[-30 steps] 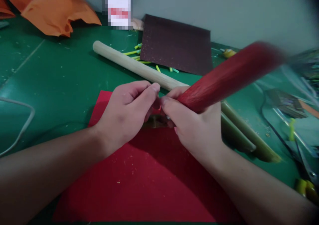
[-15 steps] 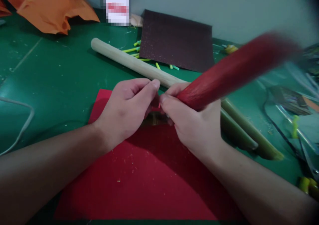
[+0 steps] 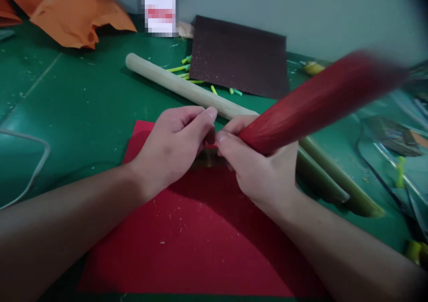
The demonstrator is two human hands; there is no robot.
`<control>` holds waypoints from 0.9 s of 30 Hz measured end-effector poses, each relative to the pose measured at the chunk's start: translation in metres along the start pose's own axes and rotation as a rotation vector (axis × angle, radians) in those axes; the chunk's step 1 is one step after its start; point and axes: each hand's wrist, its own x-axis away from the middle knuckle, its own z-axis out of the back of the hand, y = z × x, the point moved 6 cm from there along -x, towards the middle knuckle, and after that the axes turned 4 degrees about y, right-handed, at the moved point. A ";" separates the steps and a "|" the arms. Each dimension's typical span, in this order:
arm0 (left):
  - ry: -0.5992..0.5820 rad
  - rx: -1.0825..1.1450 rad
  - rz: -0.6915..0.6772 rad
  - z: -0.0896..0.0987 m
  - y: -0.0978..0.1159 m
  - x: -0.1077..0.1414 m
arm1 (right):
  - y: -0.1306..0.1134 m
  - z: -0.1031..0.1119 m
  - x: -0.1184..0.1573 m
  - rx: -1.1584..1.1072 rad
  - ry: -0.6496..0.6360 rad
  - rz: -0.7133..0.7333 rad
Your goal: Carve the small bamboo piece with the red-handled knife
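Observation:
My right hand (image 3: 264, 172) is closed around the narrow end of a long red tapered bundle or rod (image 3: 310, 103), which slants up to the right and blurs at its far end. Its thumb and forefinger pinch close to my left hand (image 3: 177, 146). Those left fingers are closed too, thumb pressed on forefinger; whatever they hold is mostly hidden. Between the two hands a small bit of red shows. Below them lies a red sheet (image 3: 200, 230) sprinkled with pale crumbs.
Behind my hands lies a pale wooden stick (image 3: 180, 82). A dark brown sheet (image 3: 239, 54) rests over several yellow-green strips. Two green stalk-like pieces (image 3: 329, 172) lie at right, near scissors (image 3: 416, 248). Crumpled orange paper (image 3: 72, 14) and a white cable (image 3: 43, 152) are at left.
The whole view has shifted slightly right and down. Both hands keep nearly the same pose, and the red rod's blurred end sits a little lower.

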 end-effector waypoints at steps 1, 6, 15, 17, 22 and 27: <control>-0.005 -0.008 0.007 0.000 0.000 0.000 | 0.000 0.000 0.000 -0.011 0.013 0.002; -0.010 -0.005 0.023 0.000 0.001 0.000 | 0.001 0.000 -0.001 -0.045 0.017 0.008; -0.009 0.015 0.040 -0.001 0.002 -0.002 | 0.000 0.000 -0.001 -0.056 -0.017 0.052; -0.004 0.007 0.041 0.000 0.002 -0.003 | -0.002 0.000 -0.001 -0.063 -0.025 0.068; -0.034 0.065 0.071 -0.002 -0.003 -0.002 | -0.006 -0.005 -0.002 -0.132 -0.097 0.177; -0.025 0.045 0.038 -0.002 0.000 -0.003 | -0.006 -0.002 -0.004 -0.183 -0.059 0.231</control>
